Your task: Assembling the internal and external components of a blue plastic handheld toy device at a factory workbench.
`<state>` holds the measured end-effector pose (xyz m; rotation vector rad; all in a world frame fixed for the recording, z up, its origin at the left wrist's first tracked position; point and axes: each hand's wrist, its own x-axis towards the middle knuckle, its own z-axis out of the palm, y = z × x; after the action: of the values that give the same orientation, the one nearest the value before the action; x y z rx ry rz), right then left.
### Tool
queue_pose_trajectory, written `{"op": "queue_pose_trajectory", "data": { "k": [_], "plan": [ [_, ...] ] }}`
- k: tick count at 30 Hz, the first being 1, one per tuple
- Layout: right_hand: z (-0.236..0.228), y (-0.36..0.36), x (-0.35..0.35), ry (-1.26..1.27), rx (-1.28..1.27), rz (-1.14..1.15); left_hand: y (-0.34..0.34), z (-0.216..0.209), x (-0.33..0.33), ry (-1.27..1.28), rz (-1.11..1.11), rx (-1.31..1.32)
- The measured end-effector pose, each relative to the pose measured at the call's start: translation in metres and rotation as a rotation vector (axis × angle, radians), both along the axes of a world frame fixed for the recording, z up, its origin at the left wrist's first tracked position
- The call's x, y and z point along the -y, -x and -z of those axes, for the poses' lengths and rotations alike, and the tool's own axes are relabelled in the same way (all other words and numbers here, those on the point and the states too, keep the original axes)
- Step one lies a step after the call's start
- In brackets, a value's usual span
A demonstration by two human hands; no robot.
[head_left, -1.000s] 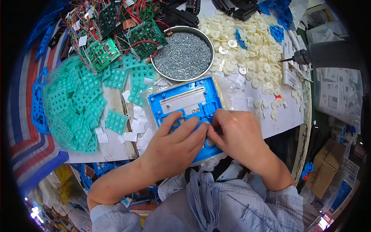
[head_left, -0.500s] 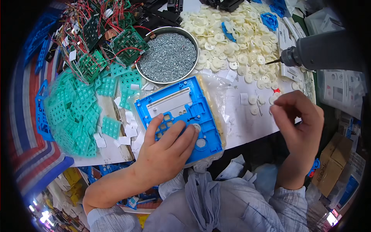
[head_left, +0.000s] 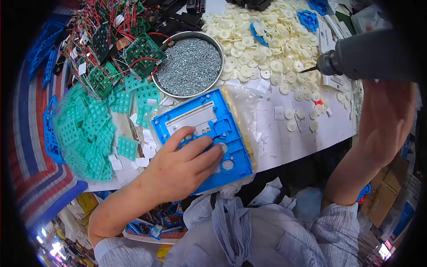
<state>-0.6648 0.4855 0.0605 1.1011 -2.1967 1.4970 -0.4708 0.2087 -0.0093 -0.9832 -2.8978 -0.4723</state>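
A blue plastic casing [head_left: 238, 153] lies tilted at the table's middle, with a pale rectangular window and small square holes. My left hand [head_left: 182, 164] rests on it, fingers bent and pressing down. Its fingertips touch a whitish disc [head_left: 223, 148] seated in the casing and partly cover it. Another round fitting [head_left: 227, 166] sits below that disc. At the right, my right hand [head_left: 386, 104] is raised against a dark grey electric screwdriver [head_left: 364, 55], whose bit points left. The tool hides most of its fingers; one fingertip shows above the body, so the hand appears wrapped around it.
A round metal bowl [head_left: 218, 44] of small screws stands behind the casing. Cream discs [head_left: 249, 42] are heaped at the back right. Turquoise keypad sheets [head_left: 84, 133] pile up at left, below green circuit boards [head_left: 144, 53] with red wires. White paper squares [head_left: 142, 162] lie scattered.
My right hand has moved from the loose cream discs up and right to the electric screwdriver. My left hand stays on the casing, its fingers slightly shifted.
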Motion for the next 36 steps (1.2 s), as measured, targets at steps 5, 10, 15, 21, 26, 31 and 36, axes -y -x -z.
{"op": "queue_pose_trajectory", "data": {
  "k": [5,10,15,21,26,31,36],
  "plan": [
    [-0.014,0.03,0.014,-0.029,-0.016,-0.249,-0.001,-0.004,-0.001,-0.036,-0.034,0.059],
    [-0.029,0.066,0.027,-0.104,0.012,-0.49,0.052,0.0,0.031,-0.315,-0.336,-0.121],
    [-0.015,0.057,0.067,0.013,0.009,-0.481,0.116,0.024,0.047,0.214,-0.546,0.038],
    [-0.003,0.033,0.063,-0.062,0.129,-0.438,0.113,0.019,0.042,0.077,-0.578,-0.124],
    [-0.007,0.018,0.066,-0.054,0.211,-0.475,0.108,0.022,0.045,0.084,-0.595,-0.155],
    [0.006,0.0,0.073,0.14,0.37,-0.659,0.073,0.003,0.029,-0.603,-0.686,-0.056],
    [0.001,-0.067,0.09,0.449,0.823,-0.68,-0.001,-0.006,-0.019,-0.813,-0.543,0.158]
  ]
}}
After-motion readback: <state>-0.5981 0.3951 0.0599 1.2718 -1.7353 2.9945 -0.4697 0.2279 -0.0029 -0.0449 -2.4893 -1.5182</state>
